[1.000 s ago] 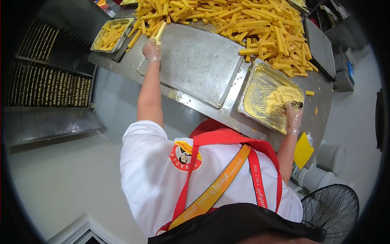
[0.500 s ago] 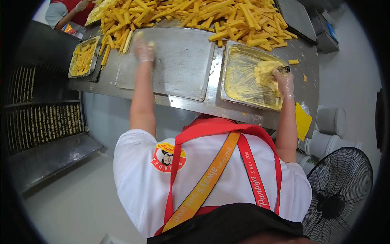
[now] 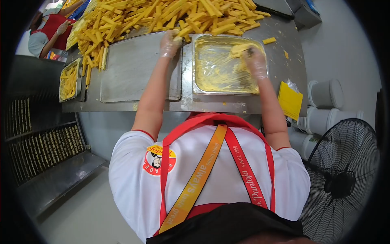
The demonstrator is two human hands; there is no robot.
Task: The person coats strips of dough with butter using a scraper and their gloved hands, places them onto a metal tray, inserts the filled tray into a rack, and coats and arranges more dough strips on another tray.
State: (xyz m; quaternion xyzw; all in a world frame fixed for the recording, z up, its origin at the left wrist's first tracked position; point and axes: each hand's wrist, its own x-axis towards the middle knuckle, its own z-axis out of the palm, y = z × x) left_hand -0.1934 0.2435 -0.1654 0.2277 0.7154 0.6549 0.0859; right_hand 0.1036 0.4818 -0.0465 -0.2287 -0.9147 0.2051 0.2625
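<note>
My left hand (image 3: pixel 170 44), in a clear plastic glove, is at the near edge of a large pile of yellow baked-looking sticks (image 3: pixel 162 14). Its fingers are closed around a yellow stick (image 3: pixel 177 37), partly hidden by the hand. Below it lies a flat metal baking sheet (image 3: pixel 134 69). Over a rimmed metal tray (image 3: pixel 197 88), my gloved right hand (image 3: pixel 256 65) grips a dark-ended tool (image 3: pixel 250 51); motion blur hides its kind. Pale yellow cream (image 3: pixel 239 51) is heaped by the tool and smeared across the tray's bottom.
A small tray (image 3: pixel 70 81) of sticks stands at the left. One loose stick (image 3: pixel 269 40) and a yellow cloth-like sheet (image 3: pixel 290 101) are at the right. A rack (image 3: pixel 44 134), white buckets (image 3: pixel 325 93) and a fan (image 3: pixel 339 185) flank me. A co-worker (image 3: pixel 50 32) stands far left.
My left hand has moved right, from the sheet's left side to the pile by the cream tray. My right hand remains at the cream with the tool. The whole view has shifted.
</note>
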